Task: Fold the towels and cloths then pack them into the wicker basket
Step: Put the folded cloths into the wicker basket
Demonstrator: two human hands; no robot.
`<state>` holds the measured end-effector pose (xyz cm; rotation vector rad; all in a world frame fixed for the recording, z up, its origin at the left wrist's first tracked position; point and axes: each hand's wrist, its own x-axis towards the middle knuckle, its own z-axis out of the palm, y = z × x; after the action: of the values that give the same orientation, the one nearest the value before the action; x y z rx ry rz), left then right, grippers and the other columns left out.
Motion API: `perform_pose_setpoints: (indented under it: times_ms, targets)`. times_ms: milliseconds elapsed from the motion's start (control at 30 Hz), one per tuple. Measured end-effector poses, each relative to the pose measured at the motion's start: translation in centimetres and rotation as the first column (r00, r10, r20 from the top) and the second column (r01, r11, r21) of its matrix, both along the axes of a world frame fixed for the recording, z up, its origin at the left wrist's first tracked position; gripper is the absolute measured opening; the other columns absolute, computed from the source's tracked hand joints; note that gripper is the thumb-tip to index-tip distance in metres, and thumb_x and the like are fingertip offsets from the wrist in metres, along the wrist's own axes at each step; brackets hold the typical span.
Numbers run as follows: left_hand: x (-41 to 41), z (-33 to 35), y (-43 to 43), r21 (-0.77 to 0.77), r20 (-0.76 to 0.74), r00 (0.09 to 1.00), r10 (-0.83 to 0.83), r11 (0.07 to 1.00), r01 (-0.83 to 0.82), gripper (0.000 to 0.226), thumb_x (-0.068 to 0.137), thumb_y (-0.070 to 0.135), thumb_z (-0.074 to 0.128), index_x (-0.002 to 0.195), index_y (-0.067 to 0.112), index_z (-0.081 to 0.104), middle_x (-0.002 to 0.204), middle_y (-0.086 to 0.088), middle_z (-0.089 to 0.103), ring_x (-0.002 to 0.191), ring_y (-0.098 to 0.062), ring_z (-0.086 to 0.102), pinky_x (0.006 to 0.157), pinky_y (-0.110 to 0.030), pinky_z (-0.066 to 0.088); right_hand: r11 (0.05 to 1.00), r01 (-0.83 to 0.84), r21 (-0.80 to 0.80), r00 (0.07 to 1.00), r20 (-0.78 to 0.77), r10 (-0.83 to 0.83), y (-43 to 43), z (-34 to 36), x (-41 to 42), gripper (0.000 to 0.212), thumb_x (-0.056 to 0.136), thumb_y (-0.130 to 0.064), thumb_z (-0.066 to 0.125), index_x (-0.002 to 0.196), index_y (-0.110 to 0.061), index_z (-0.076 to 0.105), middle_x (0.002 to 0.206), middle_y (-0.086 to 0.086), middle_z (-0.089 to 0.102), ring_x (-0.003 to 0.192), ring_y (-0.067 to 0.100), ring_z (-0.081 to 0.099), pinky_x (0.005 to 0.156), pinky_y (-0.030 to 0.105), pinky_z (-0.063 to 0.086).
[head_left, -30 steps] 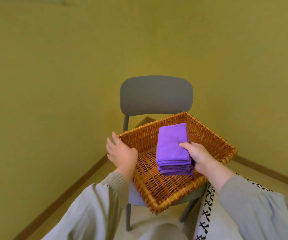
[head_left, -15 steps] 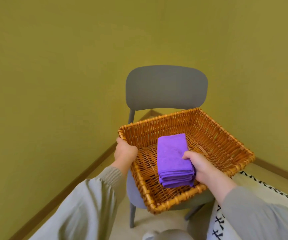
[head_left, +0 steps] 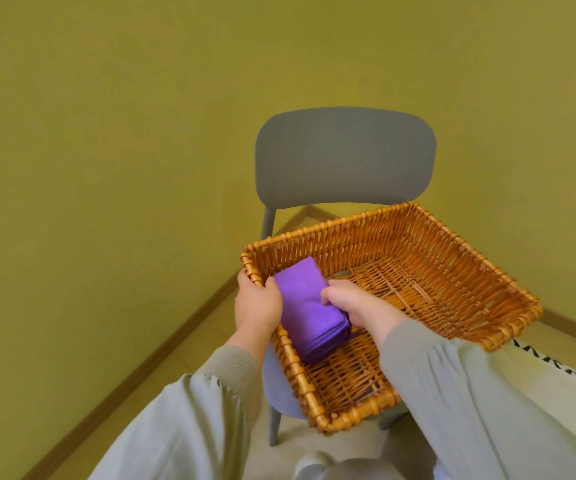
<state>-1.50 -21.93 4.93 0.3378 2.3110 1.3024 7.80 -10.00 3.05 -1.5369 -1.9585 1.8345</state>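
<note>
A wicker basket [head_left: 446,271] sits on the seat of a grey chair [head_left: 345,157]. Inside it, against the left wall near the far left corner, lies a stack of folded purple cloths [head_left: 309,310]. My right hand [head_left: 355,301] grips the stack's right side, fingers curled over its top edge. My left hand [head_left: 258,301] holds the basket's left rim, with the thumb over the rim touching the stack's left edge.
Yellow-green walls meet in a corner behind the chair, with a wooden skirting board [head_left: 161,348] along the floor. A white fabric with a black pattern [head_left: 570,368] lies at the right, beside the basket.
My right hand has slid the purple stack from the basket's middle over to its left wall. My left hand stays on the left rim. The view has tilted down and closer.
</note>
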Motion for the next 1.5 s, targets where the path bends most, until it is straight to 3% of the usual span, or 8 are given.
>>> perform_pose_setpoints:
  times_ms: [233, 333, 533, 633, 933, 1133, 1367, 1500]
  targets:
    - [-0.4, -0.8, 0.4, 0.0, -0.028, 1.0, 0.001, 1.0, -0.001, 0.044, 0.096, 0.026, 0.045, 0.137, 0.017, 0.038, 0.118, -0.011, 0.062, 0.111, -0.035, 0.056, 0.091, -0.038, 0.043, 0.997, -0.028, -0.073, 0.995, 0.093, 0.034, 0.6, -2.7, -1.8, 0.021, 0.081, 0.012, 0.04, 0.071, -0.005, 0.048, 0.07, 0.014, 0.05, 0.058, 0.024, 0.049, 0.054, 0.022, 0.037]
    - [-0.7, -0.8, 0.7, -0.002, -0.023, 1.0, 0.002, 1.0, -0.002, 0.044, 0.094, 0.025, 0.046, 0.136, 0.017, 0.038, 0.115, -0.01, 0.063, 0.106, -0.035, 0.058, 0.092, -0.041, 0.046, 0.953, -0.288, 0.096, 0.936, 0.239, 0.259, 2.2, -1.9, -1.7, 0.022, 0.072, 0.011, 0.042, 0.08, -0.004, 0.057, 0.073, 0.014, 0.053, 0.062, 0.024, 0.05, 0.054, 0.022, 0.034]
    - [-0.6, -0.8, 0.7, -0.027, -0.004, 1.0, -0.006, 1.0, 0.006, 0.048, 0.093, 0.022, 0.044, 0.14, 0.018, 0.035, 0.113, -0.008, 0.063, 0.103, -0.033, 0.059, 0.091, -0.042, 0.047, 0.385, -0.916, -0.108, 0.22, 0.669, 0.71, 1.9, 1.4, 0.2, 0.041, 0.074, 0.006, 0.044, 0.096, -0.019, 0.068, 0.087, 0.002, 0.061, 0.084, 0.019, 0.057, 0.068, 0.03, 0.047]
    - [-0.4, -0.7, 0.5, -0.016, -0.001, 1.0, -0.01, 1.0, 0.01, 0.048, 0.092, 0.021, 0.043, 0.14, 0.02, 0.035, 0.109, -0.005, 0.063, 0.098, -0.03, 0.06, 0.086, -0.04, 0.049, 0.254, -0.956, -0.15, 0.083, 0.687, 0.722, 0.0, 0.5, 0.3, 0.041, 0.076, 0.003, 0.043, 0.099, -0.018, 0.07, 0.09, 0.001, 0.063, 0.091, 0.021, 0.062, 0.079, 0.035, 0.052]
    - [-0.2, -0.4, 0.5, -0.02, -0.007, 1.0, -0.016, 1.0, 0.016, 0.046, 0.092, 0.021, 0.044, 0.137, 0.019, 0.038, 0.107, -0.004, 0.062, 0.099, -0.03, 0.06, 0.088, -0.042, 0.049, 0.32, -0.947, 0.016, 0.225, 0.743, 0.63, -1.9, 0.0, 0.4, 0.034, 0.083, -0.003, 0.044, 0.109, -0.003, 0.066, 0.112, 0.015, 0.066, 0.103, 0.03, 0.061, 0.079, 0.034, 0.05]
    - [-0.2, -0.4, 0.5, -0.031, -0.011, 1.0, -0.017, 0.999, 0.016, 0.046, 0.092, 0.02, 0.044, 0.137, 0.019, 0.038, 0.105, -0.003, 0.061, 0.096, -0.029, 0.06, 0.084, -0.038, 0.048, 0.061, -0.995, 0.081, 0.101, 0.855, 0.508, -3.8, -0.3, 0.4, 0.023, 0.082, -0.013, 0.059, 0.103, -0.006, 0.064, 0.106, 0.015, 0.066, 0.099, 0.033, 0.062, 0.071, 0.033, 0.048]
    - [-0.1, -0.4, 0.6, -0.046, -0.011, 1.0, -0.022, 0.999, 0.022, 0.043, 0.091, 0.019, 0.043, 0.134, 0.017, 0.04, 0.1, -0.003, 0.06, 0.092, -0.028, 0.059, 0.082, -0.038, 0.048, 0.035, -0.991, 0.131, 0.131, 0.868, 0.479, -3.9, -0.3, 0.6, 0.026, 0.083, -0.015, 0.061, 0.107, -0.005, 0.063, 0.113, 0.014, 0.063, 0.107, 0.033, 0.06, 0.081, 0.036, 0.05]
    - [-0.2, -0.5, 0.7, -0.058, -0.022, 1.0, -0.015, 0.998, 0.014, 0.042, 0.09, 0.019, 0.043, 0.132, 0.017, 0.041, 0.104, -0.006, 0.062, 0.096, -0.031, 0.059, 0.086, -0.041, 0.049, 0.064, -0.937, 0.344, 0.34, 0.854, 0.393, -2.7, 1.8, 0.2, 0.04, 0.078, -0.03, 0.068, 0.112, -0.01, 0.061, 0.112, 0.01, 0.06, 0.11, 0.029, 0.056, 0.086, 0.035, 0.047]
